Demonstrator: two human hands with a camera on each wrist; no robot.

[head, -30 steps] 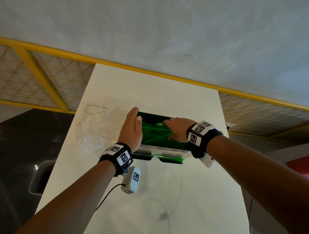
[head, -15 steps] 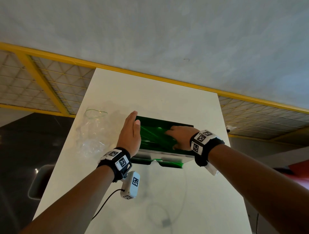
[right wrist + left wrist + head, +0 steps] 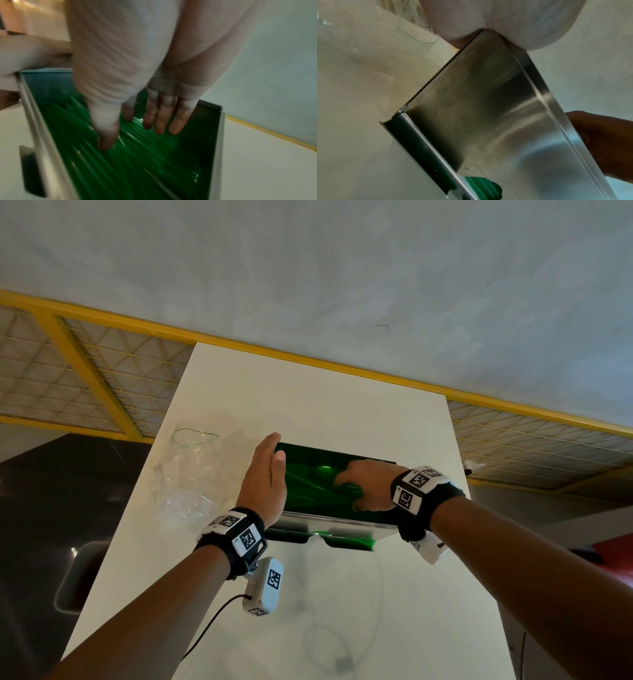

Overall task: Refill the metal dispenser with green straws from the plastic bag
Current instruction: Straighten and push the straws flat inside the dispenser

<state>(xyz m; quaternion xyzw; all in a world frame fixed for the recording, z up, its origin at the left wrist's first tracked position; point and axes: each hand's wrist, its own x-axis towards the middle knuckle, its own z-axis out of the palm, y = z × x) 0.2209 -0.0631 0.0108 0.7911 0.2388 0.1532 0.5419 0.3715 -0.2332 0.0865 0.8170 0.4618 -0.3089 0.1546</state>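
Observation:
The metal dispenser [image 3: 337, 523] stands open-topped on the white table [image 3: 308, 412], full of green straws [image 3: 308, 484]. My left hand [image 3: 265, 477] is flat and upright against the dispenser's left end, its palm pressing the corner of the dispenser's steel wall [image 3: 488, 108]. My right hand [image 3: 363, 484] reaches down into the box. In the right wrist view its fingers [image 3: 161, 119] lie straight on the green straws [image 3: 120, 155], holding none. The clear plastic bag [image 3: 191, 474] lies crumpled and empty-looking left of the dispenser. A few straw ends [image 3: 481, 188] show at the front slot.
A thin green tie [image 3: 191, 436] lies on the bag's far end. A yellow-framed wire railing [image 3: 85, 381] runs behind the table. A cable [image 3: 212, 621] hangs from my left wrist camera over the near table. A grey bin [image 3: 75, 577] sits below left.
My right hand has slid a little toward the right and nearer in the box, its fingers dipping onto the straws. The left hand stays against the dispenser's left end.

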